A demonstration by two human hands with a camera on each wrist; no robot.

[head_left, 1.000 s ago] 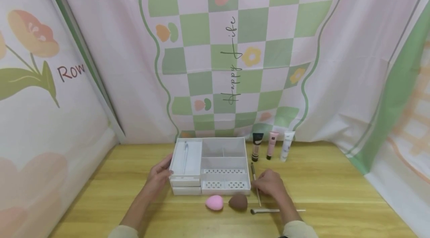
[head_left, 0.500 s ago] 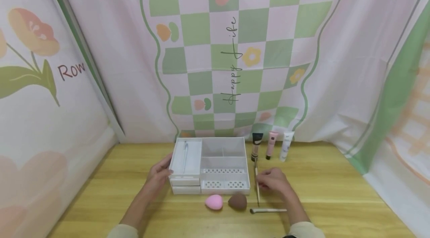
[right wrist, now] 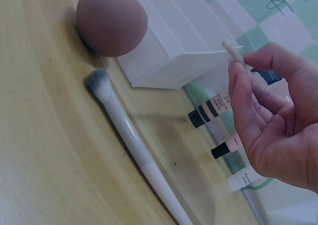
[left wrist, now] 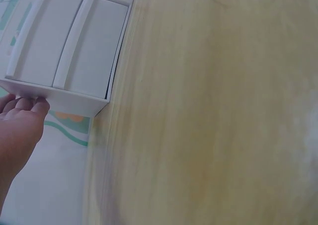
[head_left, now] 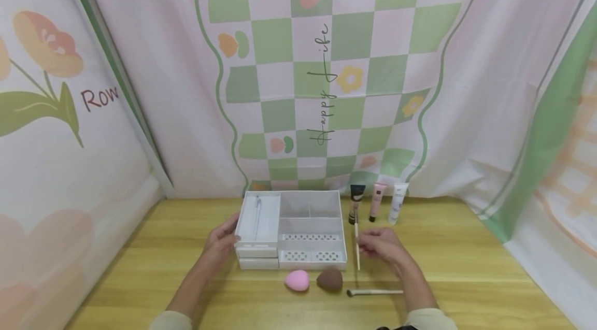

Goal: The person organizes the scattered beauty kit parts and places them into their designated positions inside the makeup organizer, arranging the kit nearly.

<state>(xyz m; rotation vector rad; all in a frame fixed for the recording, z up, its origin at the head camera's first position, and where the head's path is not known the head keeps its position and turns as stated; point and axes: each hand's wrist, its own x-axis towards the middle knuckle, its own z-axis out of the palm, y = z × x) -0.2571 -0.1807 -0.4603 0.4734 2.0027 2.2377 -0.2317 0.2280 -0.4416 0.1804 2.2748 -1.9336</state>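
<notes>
My right hand (head_left: 380, 244) pinches a slim makeup brush (head_left: 357, 257) between thumb and fingertips, beside the right wall of a white storage box (head_left: 313, 217). The brush stands lengthwise, its dark head overlapping the black-capped tube in the head view. In the right wrist view its pale handle end (right wrist: 232, 52) pokes out past the fingertips. My left hand (head_left: 221, 241) rests its fingers against the box's left side; the left wrist view shows the fingertips (left wrist: 39, 106) right at that wall. Another makeup brush (right wrist: 130, 140) lies on the table below my right hand.
A pink makeup sponge (head_left: 297, 281) and a brown one (head_left: 330, 280) sit before the box. Behind my right hand stand a black-capped tube (head_left: 356, 198), a pink tube (head_left: 377, 200) and a white tube (head_left: 398, 203). A thin brush (head_left: 257, 218) lies in the box's top-left tray.
The right hand has picked the slim brush up from the table and moved it slightly away and right. The left hand and the box have stayed put.
</notes>
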